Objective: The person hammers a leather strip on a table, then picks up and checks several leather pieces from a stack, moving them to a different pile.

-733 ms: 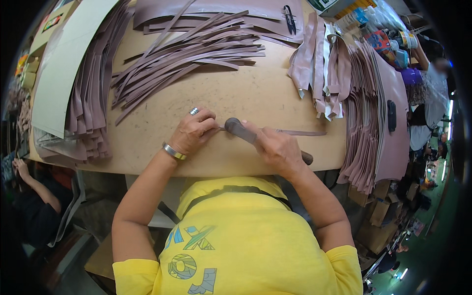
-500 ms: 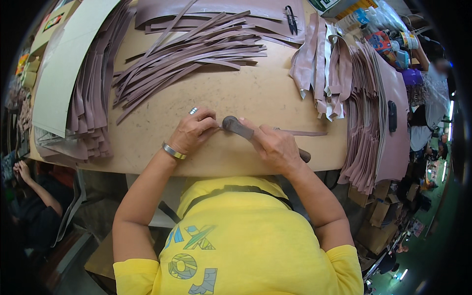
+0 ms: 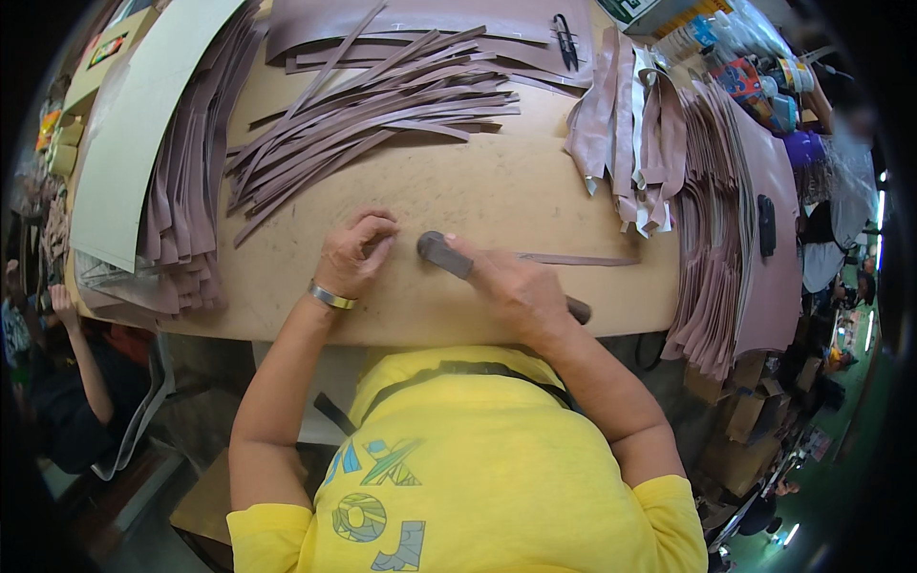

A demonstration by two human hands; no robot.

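Note:
My right hand point(image 3: 511, 291) grips a dark hammer-like tool point(image 3: 441, 252), its head pressed on the brown worktable point(image 3: 497, 191) near my left fingers. The tool's handle end sticks out behind my wrist. My left hand point(image 3: 355, 253), with a metal bracelet, rests curled on the table, fingertips pinching the left end of a thin mauve leather strip point(image 3: 583, 259) that runs right from under my right hand.
A fan of several mauve strips point(image 3: 382, 105) lies at the back. Stacked leather pieces point(image 3: 181, 201) sit left under a pale card sheet point(image 3: 143, 134); more stacks point(image 3: 726, 229) hang at the right edge. Small black snips point(image 3: 565, 38) lie far back. Another person's arm point(image 3: 72, 334) is at lower left.
The tool head has shifted slightly left along the strip toward my left fingers. My left hand stays put.

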